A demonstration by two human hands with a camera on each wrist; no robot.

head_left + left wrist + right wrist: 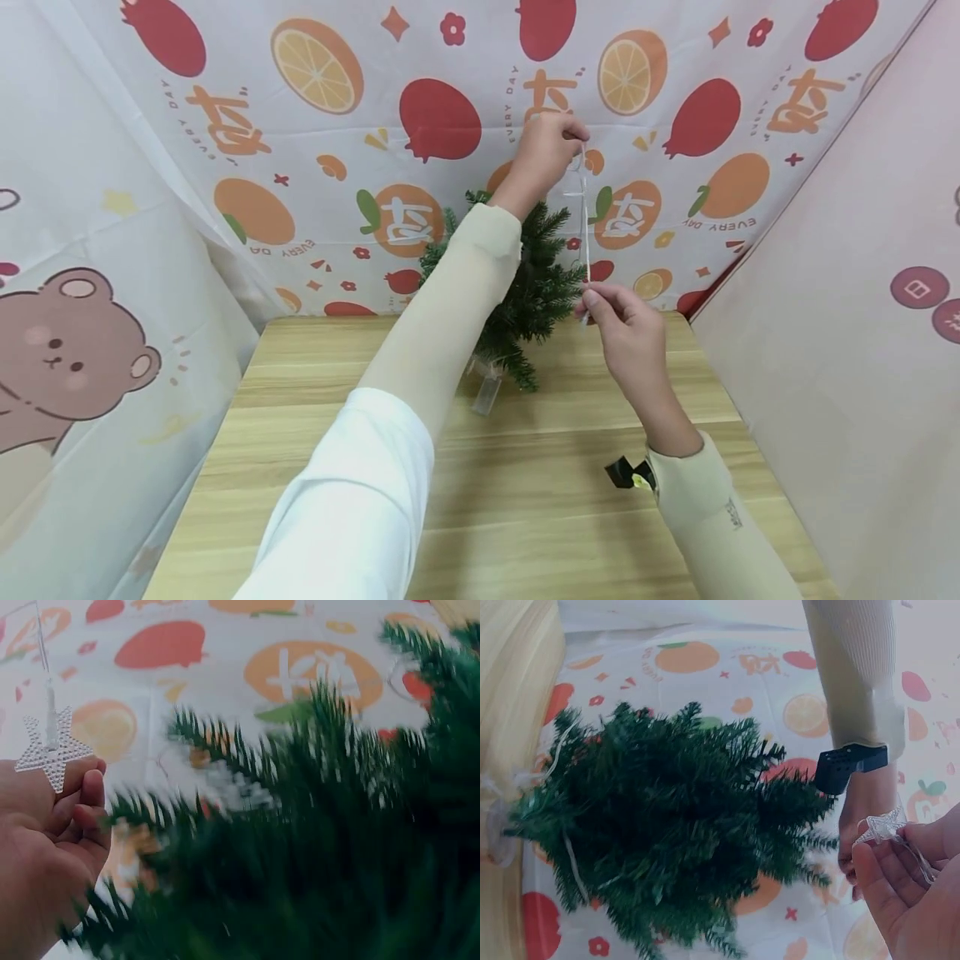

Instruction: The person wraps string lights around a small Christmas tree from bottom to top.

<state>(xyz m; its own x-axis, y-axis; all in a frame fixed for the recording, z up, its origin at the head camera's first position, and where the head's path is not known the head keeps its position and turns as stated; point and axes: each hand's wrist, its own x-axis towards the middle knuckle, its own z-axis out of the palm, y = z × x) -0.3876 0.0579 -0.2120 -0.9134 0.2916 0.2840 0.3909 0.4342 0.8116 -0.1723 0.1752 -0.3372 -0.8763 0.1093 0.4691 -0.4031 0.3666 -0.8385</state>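
A small green artificial Christmas tree point(536, 292) stands at the table's back edge, partly hidden by the left arm. My left hand point(551, 150) is raised above the treetop and pinches a thin clear wire of a star string light point(586, 217). Lower down, to the right of the tree, my right hand point(633, 333) pinches the same strand between thumb and fingers. In the right wrist view a clear plastic star point(885, 825) sits at my right fingertips, the wire running over the palm. The left wrist view shows a clear star point(54, 750) in front of the left hand.
Near the tree's foot lies a clear plastic piece point(487, 393) on the wooden table point(525, 517). White wire point(571, 859) shows among the lower branches. A fruit-print cloth point(457, 67) hangs close behind the tree, with printed cloths at both sides.
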